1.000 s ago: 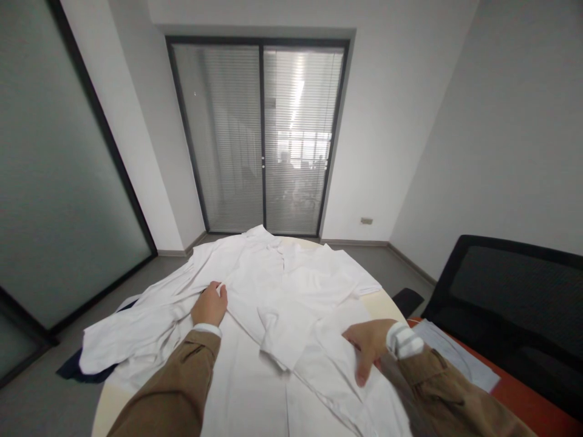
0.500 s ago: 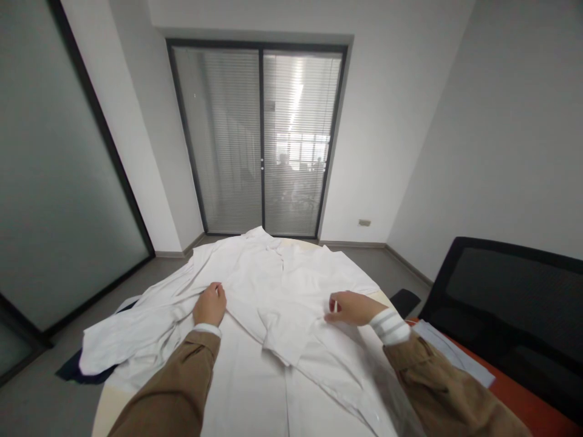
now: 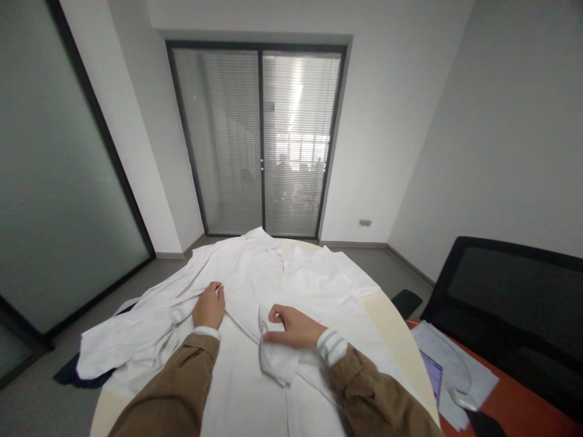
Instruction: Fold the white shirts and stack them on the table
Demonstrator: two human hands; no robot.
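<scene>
Right hand farther in, on folded white shirt

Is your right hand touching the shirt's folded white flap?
Touching. The head view shows the right hand pinching the top edge of the flap, with no gap between them.

shirt on round table | tablet on papers on desk, right of table | office chair behind desk | sliding glass door straight ahead beyond table | glass partition along left | wall along right
</scene>
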